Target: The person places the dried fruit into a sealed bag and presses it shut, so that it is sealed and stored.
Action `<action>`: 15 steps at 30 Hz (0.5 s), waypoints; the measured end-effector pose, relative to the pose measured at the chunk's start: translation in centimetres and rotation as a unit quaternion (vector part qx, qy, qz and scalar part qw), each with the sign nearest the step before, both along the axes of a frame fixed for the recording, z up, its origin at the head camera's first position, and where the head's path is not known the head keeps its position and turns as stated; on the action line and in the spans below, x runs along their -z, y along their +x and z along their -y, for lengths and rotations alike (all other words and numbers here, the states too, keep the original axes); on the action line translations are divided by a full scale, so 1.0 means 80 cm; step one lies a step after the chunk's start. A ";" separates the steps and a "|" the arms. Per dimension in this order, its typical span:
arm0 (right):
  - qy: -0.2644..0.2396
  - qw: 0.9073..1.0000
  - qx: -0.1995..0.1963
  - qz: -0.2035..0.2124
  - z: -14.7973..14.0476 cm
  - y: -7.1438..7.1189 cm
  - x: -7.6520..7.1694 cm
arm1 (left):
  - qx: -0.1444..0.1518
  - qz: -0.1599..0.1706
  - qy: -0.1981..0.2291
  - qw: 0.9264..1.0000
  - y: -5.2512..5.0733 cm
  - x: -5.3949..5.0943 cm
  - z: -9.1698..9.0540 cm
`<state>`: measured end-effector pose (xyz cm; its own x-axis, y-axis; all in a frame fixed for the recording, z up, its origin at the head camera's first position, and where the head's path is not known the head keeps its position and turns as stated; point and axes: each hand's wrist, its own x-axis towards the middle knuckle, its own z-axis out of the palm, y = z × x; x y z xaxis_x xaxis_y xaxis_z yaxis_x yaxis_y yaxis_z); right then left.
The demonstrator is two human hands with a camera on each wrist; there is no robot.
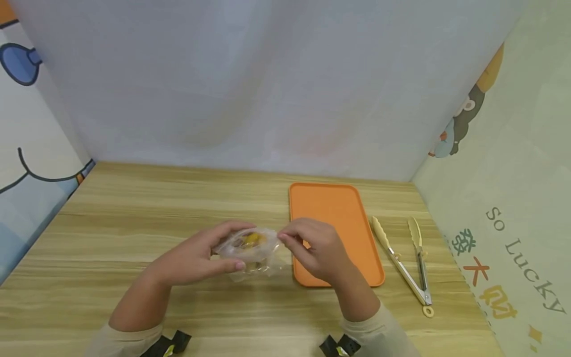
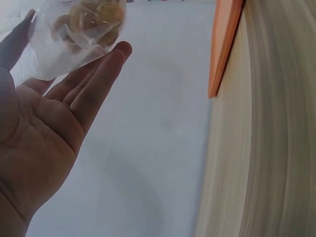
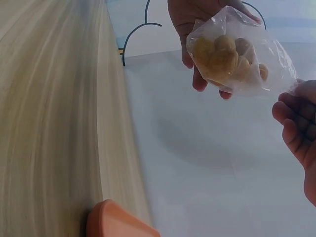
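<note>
A clear plastic bag (image 1: 243, 253) hangs above the wooden table, raised in front of me. Inside are several small rounded yellow and brown pieces (image 3: 222, 61), whose kind I cannot make out. My left hand (image 1: 196, 255) holds the bag from the left, thumb on the near side and fingers on the far side. In the left wrist view, its fingers extend beneath the bag (image 2: 81, 37). The thumb and forefinger of my right hand (image 1: 318, 248) pinch the bag's right edge, above the near-left part of an orange tray (image 1: 332, 210).
Spread tongs (image 1: 406, 272) with cream tips lie right of the tray, their ring end toward me. A grey-white backdrop (image 1: 250, 99) rises behind the wooden table (image 1: 147, 198). Printed panels stand at the left and right (image 1: 513, 198).
</note>
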<state>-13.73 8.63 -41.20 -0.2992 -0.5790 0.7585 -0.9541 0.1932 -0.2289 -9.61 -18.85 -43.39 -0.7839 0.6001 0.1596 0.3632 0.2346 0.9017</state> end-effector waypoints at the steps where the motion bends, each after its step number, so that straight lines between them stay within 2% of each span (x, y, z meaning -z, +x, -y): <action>1: -0.008 1.000 0.003 -0.001 -0.002 0.000 -0.001 | 0.002 0.001 0.006 1.000 0.000 0.000 -0.001; 3: -0.025 1.000 0.008 -0.006 -0.005 0.000 -0.004 | 0.002 0.003 0.014 1.000 -0.001 0.001 -0.001; 6: -0.058 0.998 0.010 -0.009 -0.012 -0.001 -0.010 | 0.003 0.022 0.027 0.999 -0.002 0.004 0.000; 10: -0.100 0.995 0.012 -0.008 -0.021 -0.003 -0.020 | -0.006 0.039 0.005 0.999 -0.006 0.011 0.001; 13: -0.127 0.992 0.008 0.007 -0.027 -0.004 -0.026 | -0.008 0.022 -0.008 1.000 -0.008 0.015 -0.001; 15: -0.144 0.989 0.002 0.016 -0.030 -0.004 -0.028 | -0.006 0.004 0.002 1.000 -0.008 0.017 -0.006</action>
<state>-14.07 10.99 -38.94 -0.3281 -0.3389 0.8818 -0.9447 0.1196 -0.3055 -10.27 -18.34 -44.72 -0.7923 0.5897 0.1563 0.3533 0.2346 0.9056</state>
